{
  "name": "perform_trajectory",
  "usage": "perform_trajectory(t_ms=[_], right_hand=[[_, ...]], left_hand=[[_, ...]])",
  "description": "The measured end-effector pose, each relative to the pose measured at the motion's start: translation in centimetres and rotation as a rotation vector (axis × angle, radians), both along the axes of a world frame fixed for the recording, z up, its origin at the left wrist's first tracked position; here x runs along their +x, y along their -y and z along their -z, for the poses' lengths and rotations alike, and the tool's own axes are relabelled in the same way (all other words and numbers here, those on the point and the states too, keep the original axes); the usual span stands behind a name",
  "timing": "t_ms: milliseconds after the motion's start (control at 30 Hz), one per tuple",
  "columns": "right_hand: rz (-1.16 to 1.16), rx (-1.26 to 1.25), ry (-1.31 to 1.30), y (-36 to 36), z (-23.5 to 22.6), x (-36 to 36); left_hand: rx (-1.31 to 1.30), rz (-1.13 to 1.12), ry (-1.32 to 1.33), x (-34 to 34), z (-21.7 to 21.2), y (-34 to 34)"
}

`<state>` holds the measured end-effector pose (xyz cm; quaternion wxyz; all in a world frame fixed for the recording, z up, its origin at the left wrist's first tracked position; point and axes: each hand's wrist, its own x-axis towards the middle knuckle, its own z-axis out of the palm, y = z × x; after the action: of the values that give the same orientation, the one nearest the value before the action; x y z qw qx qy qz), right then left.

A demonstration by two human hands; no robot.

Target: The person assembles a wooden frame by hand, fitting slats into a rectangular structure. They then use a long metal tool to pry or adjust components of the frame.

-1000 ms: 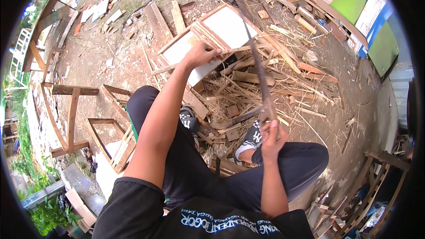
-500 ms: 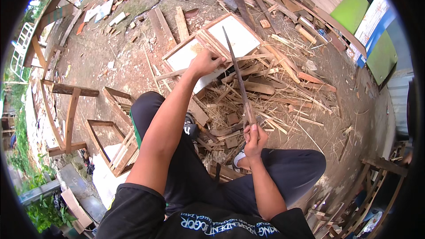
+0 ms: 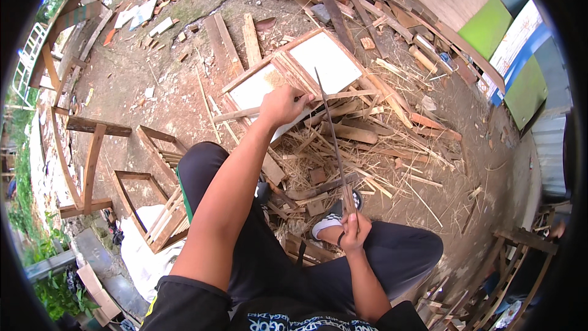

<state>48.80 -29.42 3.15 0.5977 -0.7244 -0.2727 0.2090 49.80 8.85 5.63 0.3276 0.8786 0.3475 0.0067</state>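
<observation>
Fig.: your R hand [image 3: 355, 231] grips the stick [image 3: 334, 141] base, long axis running away toward the frame [image 3: 294, 70], where L hand [image 3: 280, 105] closes on its tip.

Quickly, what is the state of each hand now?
Left hand: closed on the wooden panel frame.
Right hand: closed on a long thin blade.

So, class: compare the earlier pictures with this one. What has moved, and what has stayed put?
The long thin blade in the right hand has swung down from far out to near the left hand. The left hand stays on the wooden strip by the framed white panels. The seated pose is unchanged.
</observation>
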Motion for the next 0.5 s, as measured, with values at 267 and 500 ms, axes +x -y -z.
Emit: perform_trajectory(t_ms=[267, 500], right_hand=[[0.04, 0.007, -0.087, -10.3, 0.1, 3.8], [0.103, -0.016, 0.006, 0.8, -0.7, -3.4]], left_hand=[[0.085, 0.013, 0.026, 0.0, 0.3, 0.6], [0.091, 0.019, 0.018, -0.3, 0.0, 0.6]])
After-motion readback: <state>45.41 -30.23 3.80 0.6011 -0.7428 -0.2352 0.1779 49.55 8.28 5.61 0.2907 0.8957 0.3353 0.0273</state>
